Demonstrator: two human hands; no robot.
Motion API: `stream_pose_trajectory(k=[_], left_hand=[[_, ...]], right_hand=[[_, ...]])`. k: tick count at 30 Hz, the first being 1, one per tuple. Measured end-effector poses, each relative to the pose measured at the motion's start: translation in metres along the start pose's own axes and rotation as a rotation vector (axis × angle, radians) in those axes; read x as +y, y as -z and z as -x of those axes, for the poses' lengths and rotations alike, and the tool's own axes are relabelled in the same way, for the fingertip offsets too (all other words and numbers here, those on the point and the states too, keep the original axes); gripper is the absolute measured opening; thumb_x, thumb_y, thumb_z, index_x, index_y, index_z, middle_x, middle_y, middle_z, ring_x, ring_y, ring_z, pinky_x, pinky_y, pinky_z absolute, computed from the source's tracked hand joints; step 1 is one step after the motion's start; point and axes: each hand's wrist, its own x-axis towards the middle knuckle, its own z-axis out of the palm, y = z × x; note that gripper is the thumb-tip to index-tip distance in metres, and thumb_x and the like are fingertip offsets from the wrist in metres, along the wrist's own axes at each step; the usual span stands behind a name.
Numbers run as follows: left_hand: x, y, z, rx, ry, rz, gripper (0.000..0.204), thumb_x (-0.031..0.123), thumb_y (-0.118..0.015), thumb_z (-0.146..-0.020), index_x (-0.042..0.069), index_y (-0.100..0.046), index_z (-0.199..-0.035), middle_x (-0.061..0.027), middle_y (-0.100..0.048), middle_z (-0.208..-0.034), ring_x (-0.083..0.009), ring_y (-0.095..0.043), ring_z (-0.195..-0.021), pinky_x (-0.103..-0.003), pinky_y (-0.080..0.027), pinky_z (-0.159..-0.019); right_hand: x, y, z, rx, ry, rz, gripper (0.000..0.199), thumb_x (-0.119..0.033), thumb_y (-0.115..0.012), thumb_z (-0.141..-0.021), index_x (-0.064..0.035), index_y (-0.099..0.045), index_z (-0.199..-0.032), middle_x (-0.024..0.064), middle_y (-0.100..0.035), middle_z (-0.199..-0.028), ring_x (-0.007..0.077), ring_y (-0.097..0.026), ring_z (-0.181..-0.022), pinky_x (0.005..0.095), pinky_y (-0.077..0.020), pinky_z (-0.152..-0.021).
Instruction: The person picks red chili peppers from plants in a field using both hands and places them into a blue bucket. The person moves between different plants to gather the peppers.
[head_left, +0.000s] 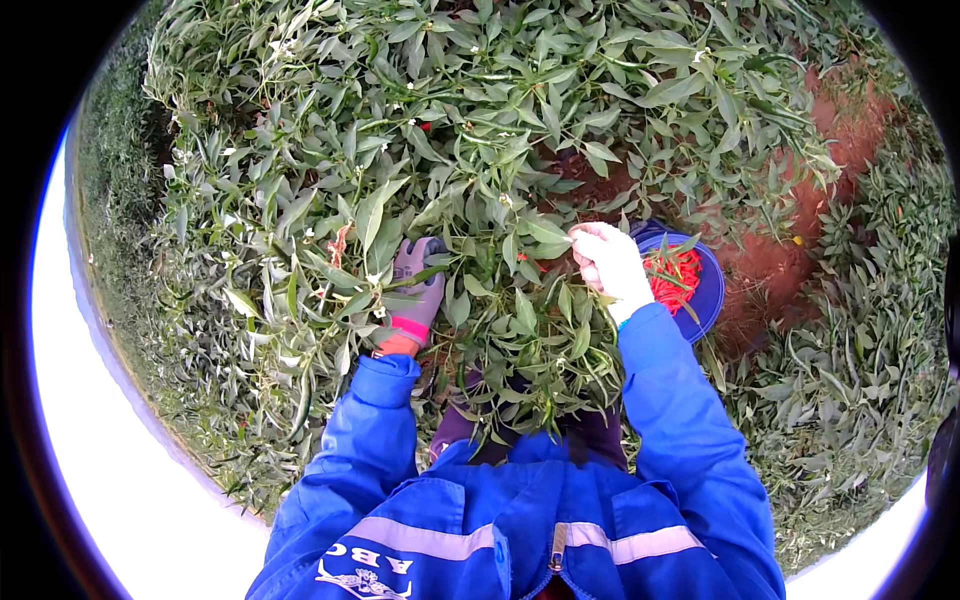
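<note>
My left hand point(420, 282), in a grey-purple glove with a pink cuff, reaches in among the leaves of a chilli plant point(500, 300). Leaves cover part of its fingers, so its grip does not show. My right hand point(610, 262), in a whitish glove, is closed at the plant's right side. Its fingertips are beside a green leaf point(545, 233); what they hold, if anything, I cannot make out. Just right of this hand stands a blue bucket point(712, 290) with many red chillies point(675, 278) and some green stems in it.
Dense chilli plants point(560, 80) with white flowers and green pods spread ahead and to the left. Reddish soil point(770, 270) shows right of the bucket, with more plants point(860, 350) beyond. A brown withered leaf point(340, 245) hangs left of my left hand. Foliage overhangs my legs.
</note>
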Motion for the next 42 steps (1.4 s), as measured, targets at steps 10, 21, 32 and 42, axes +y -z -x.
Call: stream_pose_trajectory(k=[10,21,32,42], left_hand=[[0.017,0.014,-0.001,-0.041,0.026,0.216,0.025,0.012,-0.064,-0.079,0.008,-0.063,-0.104,-0.0150,-0.064,-0.097,-0.0360,-0.061,-0.093,-0.043,-0.049,-0.083],[-0.042,-0.055,0.039,0.030,0.074,0.434,0.035,0.006,-0.062,-0.083,0.005,-0.056,-0.117,-0.0148,-0.062,-0.107,-0.0324,-0.061,-0.101,-0.038,-0.047,-0.091],[0.055,0.030,-0.005,-0.088,-0.101,0.679,0.049,0.008,-0.057,-0.088,0.006,-0.050,-0.136,-0.0129,-0.056,-0.132,-0.0293,-0.047,-0.130,-0.038,-0.035,-0.109],[0.152,0.092,0.007,-0.390,-0.139,0.991,0.033,0.013,-0.064,-0.088,-0.002,-0.061,-0.118,-0.0103,-0.064,-0.112,-0.0198,-0.059,-0.106,-0.032,-0.044,-0.095]], right_hand=[[0.039,-0.032,-0.033,-0.101,0.437,1.261,0.032,-0.023,-0.064,-0.082,-0.0185,-0.071,-0.114,0.0129,-0.068,-0.105,0.0271,-0.065,-0.099,0.0368,-0.0520,-0.090],[0.066,-0.043,-0.019,0.053,0.752,1.489,0.019,-0.032,-0.065,-0.081,-0.0170,-0.073,-0.089,0.0073,-0.069,-0.089,0.0286,-0.066,-0.083,0.0385,-0.0544,-0.071],[-0.005,-0.048,0.051,0.040,0.386,0.491,0.026,-0.011,-0.065,-0.087,-0.0017,-0.066,-0.111,0.0035,-0.067,-0.102,0.0112,-0.062,-0.091,0.0247,-0.0486,-0.084],[-0.048,-0.057,0.159,0.026,0.528,0.939,0.056,-0.020,-0.063,-0.085,-0.0102,-0.045,-0.138,0.0204,-0.067,-0.107,0.0371,-0.065,-0.098,0.0428,-0.0501,-0.087]])
